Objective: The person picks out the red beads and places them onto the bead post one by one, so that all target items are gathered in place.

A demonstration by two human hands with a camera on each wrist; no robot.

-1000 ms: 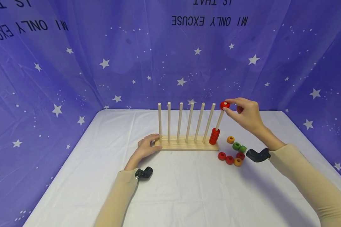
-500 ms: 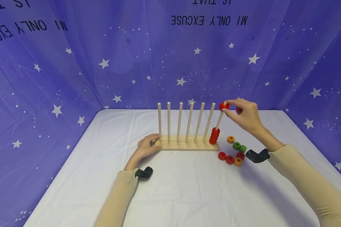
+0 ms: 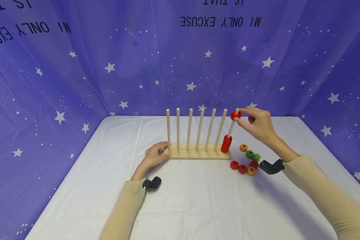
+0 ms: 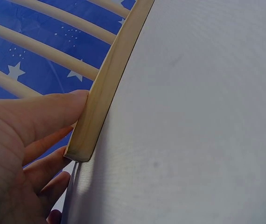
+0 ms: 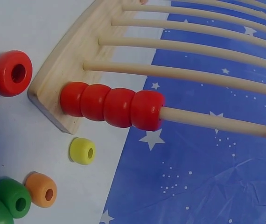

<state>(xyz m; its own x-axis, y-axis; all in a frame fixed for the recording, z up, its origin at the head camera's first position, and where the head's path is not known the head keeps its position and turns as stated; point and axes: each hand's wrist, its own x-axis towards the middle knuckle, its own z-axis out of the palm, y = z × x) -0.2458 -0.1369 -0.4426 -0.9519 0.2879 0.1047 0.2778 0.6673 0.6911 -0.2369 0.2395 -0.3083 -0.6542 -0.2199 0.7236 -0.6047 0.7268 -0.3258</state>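
The red bead point(image 3: 235, 115) is sitting threaded on the right rod point(image 3: 231, 128), just below its tip, with bare wood showing between it and the stack point(image 3: 226, 144) of four red beads at the foot. The right hand point(image 3: 259, 125) is pinching the bead between thumb and finger. Over the last second the bead has been slipping down from the very top, and the tip is now poking out above it; lining up therefore seems done, with only lowering apparently remaining. The left hand point(image 3: 154, 156) is gripping the left end of the base point(image 3: 198, 154), probably steadying it. Six bare rods point(image 3: 190, 130) are standing to the left. Loose red beads point(image 3: 242, 169), green beads point(image 3: 249, 154) and orange beads point(image 3: 251, 171) are lying to the right; in the right wrist view, a yellow bead point(image 5: 82, 151) is resting just beside the base. Beyond the white table point(image 3: 180, 200), a starry curtain point(image 3: 156, 66) is hanging.
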